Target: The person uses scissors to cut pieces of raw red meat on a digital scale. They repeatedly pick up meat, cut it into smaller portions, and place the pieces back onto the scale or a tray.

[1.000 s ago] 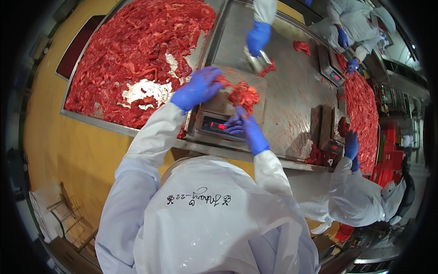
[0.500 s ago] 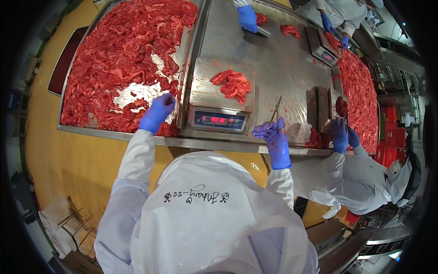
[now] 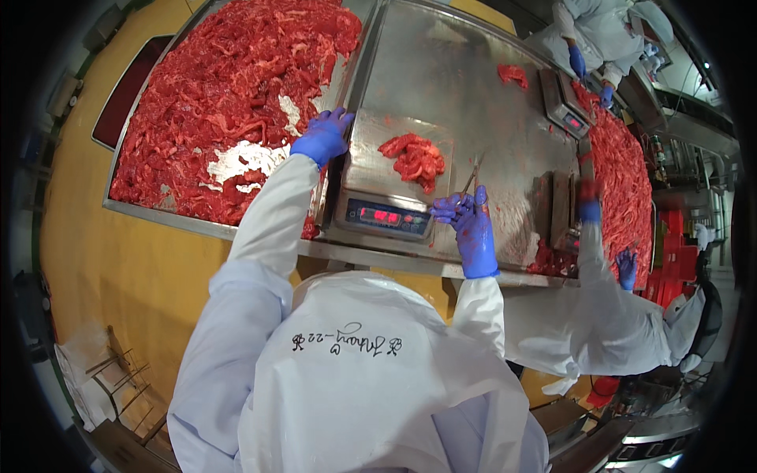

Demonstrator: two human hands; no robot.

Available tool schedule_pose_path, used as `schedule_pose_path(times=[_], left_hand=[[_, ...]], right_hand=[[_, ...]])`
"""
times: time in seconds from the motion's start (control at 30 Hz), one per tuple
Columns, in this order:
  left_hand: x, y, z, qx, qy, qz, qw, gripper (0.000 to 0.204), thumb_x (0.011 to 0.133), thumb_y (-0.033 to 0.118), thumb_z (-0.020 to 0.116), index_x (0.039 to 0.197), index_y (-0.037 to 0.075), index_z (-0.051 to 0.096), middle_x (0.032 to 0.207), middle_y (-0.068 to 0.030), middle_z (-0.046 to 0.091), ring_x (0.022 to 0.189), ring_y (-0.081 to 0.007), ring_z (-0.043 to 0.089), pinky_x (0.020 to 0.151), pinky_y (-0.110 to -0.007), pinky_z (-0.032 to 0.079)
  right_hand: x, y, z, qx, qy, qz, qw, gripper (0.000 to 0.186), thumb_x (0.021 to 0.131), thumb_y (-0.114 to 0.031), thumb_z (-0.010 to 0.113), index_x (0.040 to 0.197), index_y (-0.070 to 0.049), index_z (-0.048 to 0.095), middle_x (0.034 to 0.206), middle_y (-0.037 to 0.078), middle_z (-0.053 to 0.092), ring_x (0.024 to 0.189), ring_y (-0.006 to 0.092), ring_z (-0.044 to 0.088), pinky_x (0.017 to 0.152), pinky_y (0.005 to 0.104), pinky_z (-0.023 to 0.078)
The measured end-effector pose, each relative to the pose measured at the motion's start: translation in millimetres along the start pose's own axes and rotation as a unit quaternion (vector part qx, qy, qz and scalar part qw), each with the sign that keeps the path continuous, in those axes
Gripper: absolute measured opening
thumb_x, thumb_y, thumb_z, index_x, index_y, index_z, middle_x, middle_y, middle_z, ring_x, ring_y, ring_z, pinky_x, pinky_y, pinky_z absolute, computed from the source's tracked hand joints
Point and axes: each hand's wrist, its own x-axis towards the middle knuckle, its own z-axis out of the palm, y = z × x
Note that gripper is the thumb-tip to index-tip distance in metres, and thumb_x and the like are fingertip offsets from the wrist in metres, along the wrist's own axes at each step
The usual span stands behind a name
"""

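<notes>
Since the earlier frame, my left hand (image 3: 322, 140) has shifted forward, its fingers' grip unclear to me. Meat piece (image 3: 415, 160) sits on the scale (image 3: 369, 169); beside it, my right hand (image 3: 475, 230) grips a pointed tool (image 3: 473, 176), which could nick me if hands crossed.

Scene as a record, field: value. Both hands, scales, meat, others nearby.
left hand: left hand, blue glove, by the boundary between meat pile and scale; contact unclear
right hand: right hand, blue glove, holding a thin metal tool, tip pointing away from the wearer
scale: near scale, display lit red, meat portion on its platform
left: meat pile in a metal tray
beyond: loose piece on metal table
right: two more scales, second pile
others: co-workers at right and upper right
</notes>
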Motion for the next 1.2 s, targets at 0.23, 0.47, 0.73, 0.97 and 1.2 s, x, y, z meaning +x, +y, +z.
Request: schedule_pose_path(times=[0.23, 0.47, 0.73, 0.97, 1.2], left_hand=[[-108, 4, 31, 0.137, -0.201, 0.128, 0.962, 0.044, 0.084, 0.027, 0.058, 0.124, 0.008, 0.059, 0.153, -0.0135, 0.028, 0.141, -0.0381, 0.023, 0.113, -0.056, 0.020], [-145, -147, 22, -0.193, 0.049, -0.240, 0.950, 0.049, 0.090, 0.033, 0.060, 0.132, 0.008, 0.051, 0.143, -0.0122, 0.042, 0.122, -0.0274, 0.047, 0.106, -0.037, 0.032], [-25, 95, 55, -0.122, 0.120, 0.108, 0.979, 0.062, 0.092, 0.041, 0.055, 0.139, 0.003, 0.038, 0.136, -0.0242, 0.045, 0.122, -0.0422, 0.045, 0.109, -0.052, 0.026], [-46, 20, 17, -0.006, 0.085, 0.024, 0.996, 0.097, 0.083, 0.064, 0.055, 0.144, -0.004, 0.023, 0.150, -0.0288, 0.022, 0.142, -0.0431, 0.017, 0.112, -0.060, 0.011], [-27, 150, 120, -0.229, 0.071, 0.176, 0.955, 0.078, 0.076, 0.037, 0.073, 0.138, 0.004, 0.042, 0.152, -0.0219, 0.024, 0.143, -0.0428, 0.015, 0.114, -0.059, 0.012]], right_hand=[[-34, 13, -36, 0.012, 0.070, -0.001, 0.997, 0.061, 0.094, -0.063, 0.038, 0.090, -0.006, 0.058, 0.097, 0.022, 0.067, 0.087, 0.0301, 0.067, 0.082, 0.0382, 0.051], [-33, 17, -54, 0.051, 0.056, -0.028, 0.997, 0.053, 0.097, -0.055, 0.040, 0.092, -0.006, 0.058, 0.102, 0.020, 0.066, 0.092, 0.0314, 0.065, 0.086, 0.0404, 0.050], [104, 3, 27, -0.160, 0.034, -0.201, 0.966, 0.037, 0.099, -0.029, 0.045, 0.113, 0.003, 0.058, 0.117, 0.013, 0.062, 0.111, 0.0228, 0.058, 0.099, 0.0341, 0.041], [65, 29, -18, -0.226, -0.043, -0.251, 0.940, 0.048, 0.101, -0.041, 0.041, 0.122, 0.000, 0.056, 0.123, 0.012, 0.060, 0.122, 0.0255, 0.050, 0.109, 0.0362, 0.032], [60, 61, -51, 0.189, 0.107, -0.084, 0.973, 0.067, 0.095, -0.062, 0.036, 0.132, -0.008, 0.049, 0.141, 0.012, 0.047, 0.131, 0.0294, 0.042, 0.114, 0.0441, 0.026]])
